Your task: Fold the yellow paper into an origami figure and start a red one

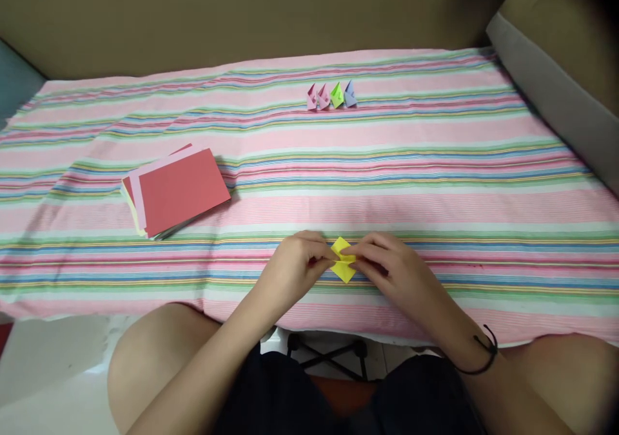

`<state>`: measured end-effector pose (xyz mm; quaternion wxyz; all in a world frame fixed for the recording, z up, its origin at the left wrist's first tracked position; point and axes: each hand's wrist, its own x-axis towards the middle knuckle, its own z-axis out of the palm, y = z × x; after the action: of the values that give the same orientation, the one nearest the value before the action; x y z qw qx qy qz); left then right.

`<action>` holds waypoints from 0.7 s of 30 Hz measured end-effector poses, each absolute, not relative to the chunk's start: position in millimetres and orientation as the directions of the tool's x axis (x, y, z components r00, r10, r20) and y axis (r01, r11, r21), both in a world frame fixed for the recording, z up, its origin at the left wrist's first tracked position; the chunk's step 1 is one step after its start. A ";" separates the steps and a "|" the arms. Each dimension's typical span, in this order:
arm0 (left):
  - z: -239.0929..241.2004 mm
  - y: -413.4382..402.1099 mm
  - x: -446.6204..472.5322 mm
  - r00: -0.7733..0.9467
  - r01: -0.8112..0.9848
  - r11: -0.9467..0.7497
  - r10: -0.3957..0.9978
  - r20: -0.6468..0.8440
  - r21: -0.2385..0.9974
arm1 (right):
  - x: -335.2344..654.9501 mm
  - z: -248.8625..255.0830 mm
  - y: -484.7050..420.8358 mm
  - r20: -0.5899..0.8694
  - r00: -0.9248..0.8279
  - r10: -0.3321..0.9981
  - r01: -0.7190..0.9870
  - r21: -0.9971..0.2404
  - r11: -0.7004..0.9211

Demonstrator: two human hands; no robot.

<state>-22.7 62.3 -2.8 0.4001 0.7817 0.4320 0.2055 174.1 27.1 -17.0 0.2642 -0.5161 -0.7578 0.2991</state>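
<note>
A small folded yellow paper (344,272) lies between my hands, near the front edge of the striped cloth. Its outline is a diamond, with folds meeting across the middle. My left hand (300,258) pinches its left corner between thumb and fingers. From the other side, my right hand (387,259) grips the right corner, its fingertips reaching over the centre fold. The fingers cover both side corners of the paper.
A stack of coloured paper (186,190), red sheet on top, lies at the left. Several small folded paper pieces (337,95), pink, green and blue, stand in a row farther back. The striped cloth (435,203) spreads beneath everything; a grey cushioned arm (556,80) borders the right.
</note>
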 end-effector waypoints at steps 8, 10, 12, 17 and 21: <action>2.4 62.8 -19.9 0.469 0.612 -0.240 0.878 -0.102 0.754 | 168.6 -15.1 25.8 0.061 -0.253 0.966 0.615 -0.760 0.209; 2.0 61.8 -20.1 0.460 0.640 -0.267 0.884 -0.081 0.721 | 166.3 -13.3 26.0 0.037 -0.220 0.975 0.630 -0.757 0.171; 1.3 60.9 -20.3 0.457 0.673 -0.308 0.888 -0.051 0.672 | 164.1 -12.0 26.3 0.020 -0.186 0.982 0.656 -0.742 0.139; 0.1 59.6 -17.9 0.448 0.749 -0.341 0.893 -0.055 0.568 | 158.1 -12.8 25.8 0.018 -0.086 0.996 0.684 -0.726 0.072; -0.7 58.9 -13.7 0.434 0.790 -0.337 0.897 -0.079 0.512 | 153.1 -14.9 24.8 0.051 -0.041 0.998 0.717 -0.694 0.065</action>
<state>-13.7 58.9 -0.7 0.2456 0.8105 0.5205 0.1091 153.1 24.8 -14.9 0.2765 -0.6348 -0.6754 0.2537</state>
